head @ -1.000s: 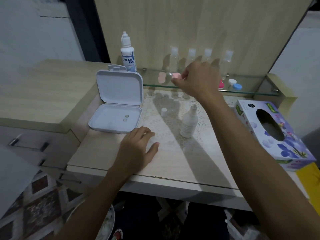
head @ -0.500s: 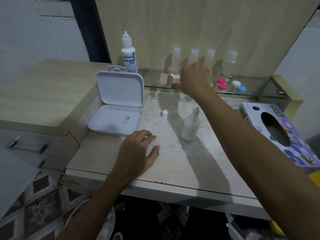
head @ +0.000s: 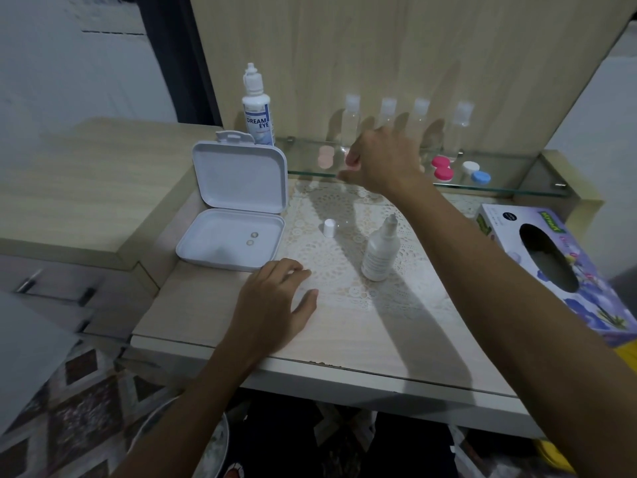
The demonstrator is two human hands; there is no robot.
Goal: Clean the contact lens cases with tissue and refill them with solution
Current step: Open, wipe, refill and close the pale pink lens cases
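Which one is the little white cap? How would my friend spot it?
Find the big white box standing open on the table. Just right of its tray, on the lace mat, stands the small white cap. It's alone, apart from the capless white bottle.

A home dressing table (head: pixel 344 326) with glass shelf (head: pixel 510 188).

A pale wood-grain table (head: pixel 344 343) backs onto a light wooden wall panel (head: pixel 396 46); brown diamond-patterned floor tiles (head: pixel 79 408) lie below, dimly lit.
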